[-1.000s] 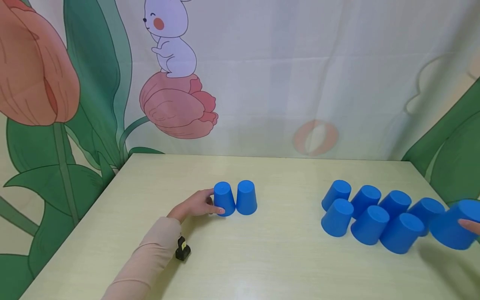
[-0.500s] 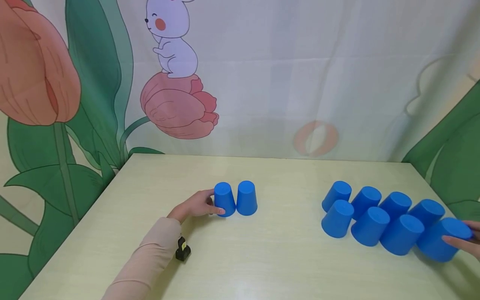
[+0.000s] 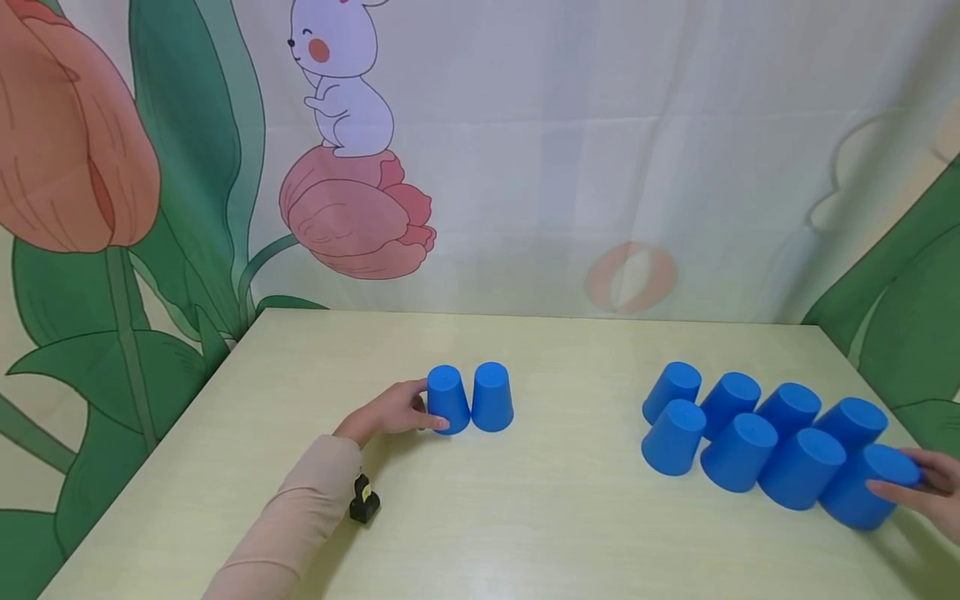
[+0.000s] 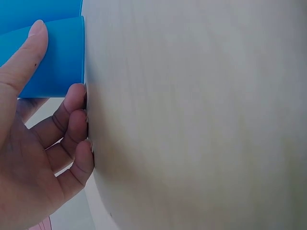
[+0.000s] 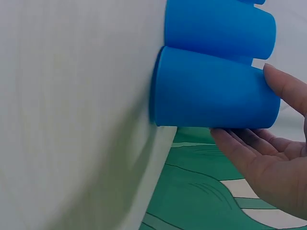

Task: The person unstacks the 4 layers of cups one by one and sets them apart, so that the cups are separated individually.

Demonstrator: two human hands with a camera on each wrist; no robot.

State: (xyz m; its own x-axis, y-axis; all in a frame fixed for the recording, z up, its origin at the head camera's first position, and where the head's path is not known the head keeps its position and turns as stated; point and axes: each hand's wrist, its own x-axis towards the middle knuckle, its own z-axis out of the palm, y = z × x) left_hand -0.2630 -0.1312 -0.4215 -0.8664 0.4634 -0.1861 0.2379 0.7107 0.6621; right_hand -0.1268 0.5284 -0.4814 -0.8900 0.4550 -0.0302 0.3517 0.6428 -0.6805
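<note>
My left hand (image 3: 393,408) grips a blue cup (image 3: 447,402) that stands upside down left of the table's middle, thumb on its near side. In the left wrist view the thumb lies across this cup (image 4: 62,57) and the other fingers curl against the tabletop. A second upside-down blue cup (image 3: 492,398) stands close at its right. At the right side my right hand (image 3: 930,492) holds another upside-down blue cup (image 3: 862,492) between thumb and fingers, at the right end of the front row. The right wrist view shows this cup (image 5: 216,91) with its rim at the tabletop.
Several more upside-down blue cups (image 3: 738,454) stand in two rows at the right, close together. A small black device (image 3: 364,500) is on the left sleeve's wrist. Behind the pale table (image 3: 525,525) hangs a printed curtain (image 3: 525,167).
My right hand has brought its cup leftward and down to the end of the front row, beside the neighbouring cup. My left hand and its cup have stayed in place.
</note>
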